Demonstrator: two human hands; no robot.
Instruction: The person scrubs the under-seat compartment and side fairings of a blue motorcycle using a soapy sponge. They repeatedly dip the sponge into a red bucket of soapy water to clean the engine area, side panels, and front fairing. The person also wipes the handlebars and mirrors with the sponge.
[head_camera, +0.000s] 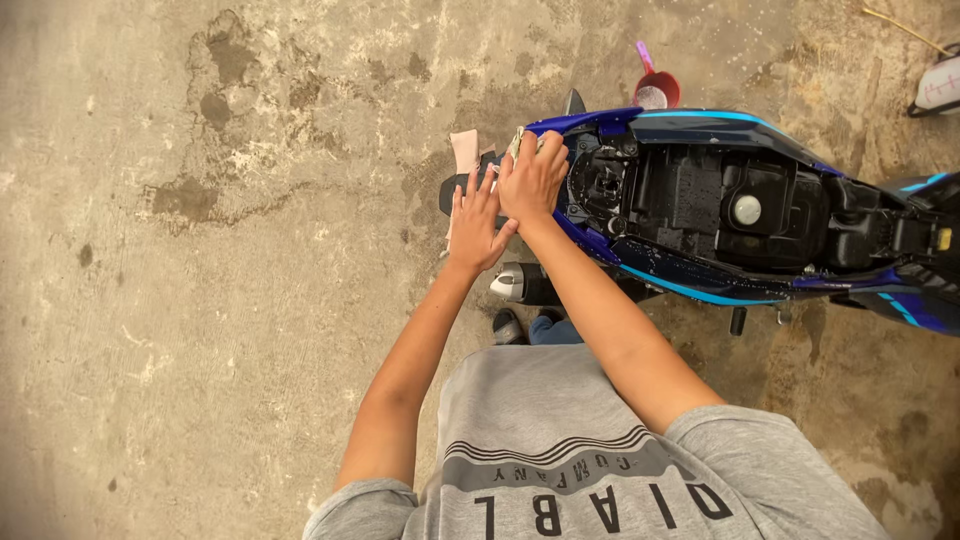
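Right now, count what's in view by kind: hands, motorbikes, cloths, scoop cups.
Hands: 2, left hand and right hand
Motorbikes: 1, blue motorbike with its seat off
Cloths: 1, pale cloth at the tail
Scoop cups: 1, red scoop cup
Total: 5

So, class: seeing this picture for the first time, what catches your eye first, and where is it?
The blue motorcycle, seat off and black insides exposed, at upper right. At its tail, the right hand presses a cloth, the left hand beside it. A red scoop sits beyond on stained concrete floor.
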